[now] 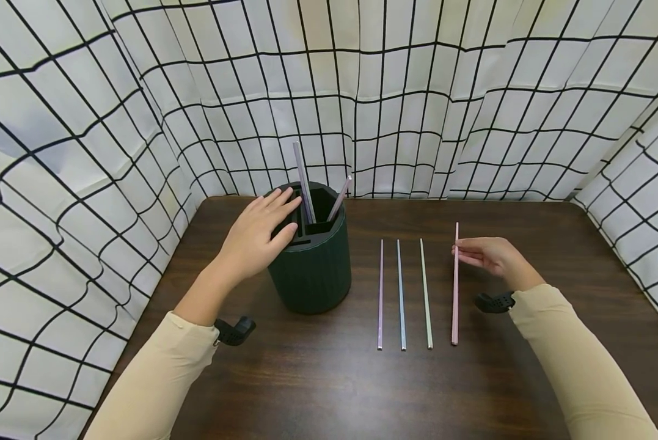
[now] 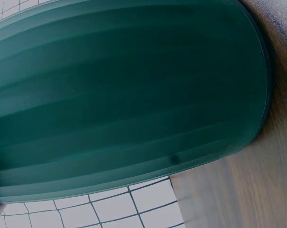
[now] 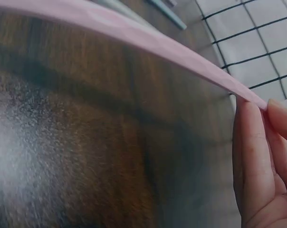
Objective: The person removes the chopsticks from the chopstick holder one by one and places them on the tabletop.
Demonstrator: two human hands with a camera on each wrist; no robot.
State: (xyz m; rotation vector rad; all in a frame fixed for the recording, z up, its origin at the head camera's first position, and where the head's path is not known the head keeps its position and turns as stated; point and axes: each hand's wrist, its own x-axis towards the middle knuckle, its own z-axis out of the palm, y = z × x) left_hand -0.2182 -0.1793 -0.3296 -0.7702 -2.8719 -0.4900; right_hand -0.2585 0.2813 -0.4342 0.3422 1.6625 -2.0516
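A pink chopstick [image 1: 455, 299] is pinched near its far, thinner end between the thumb and fingers of my right hand [image 1: 488, 253]. In the right wrist view the pink chopstick [image 3: 148, 40] runs up and leftward from the fingertips. My left hand [image 1: 259, 229] rests with fingers extended on the top of a dark green utensil holder [image 1: 312, 275]. Two pale purple sticks, one taller [image 1: 302, 177] and one shorter [image 1: 339, 198], stand leaning in its rear compartment. The ribbed wall of the holder [image 2: 134, 95] fills most of the left wrist view.
Purple [image 1: 380, 293], blue [image 1: 401, 293] and green [image 1: 425, 293] chopsticks lie roughly parallel on the dark wooden table [image 1: 329, 391], between holder and right hand. A white curtain [image 1: 394, 116] with black grid lines encloses the table's back and sides.
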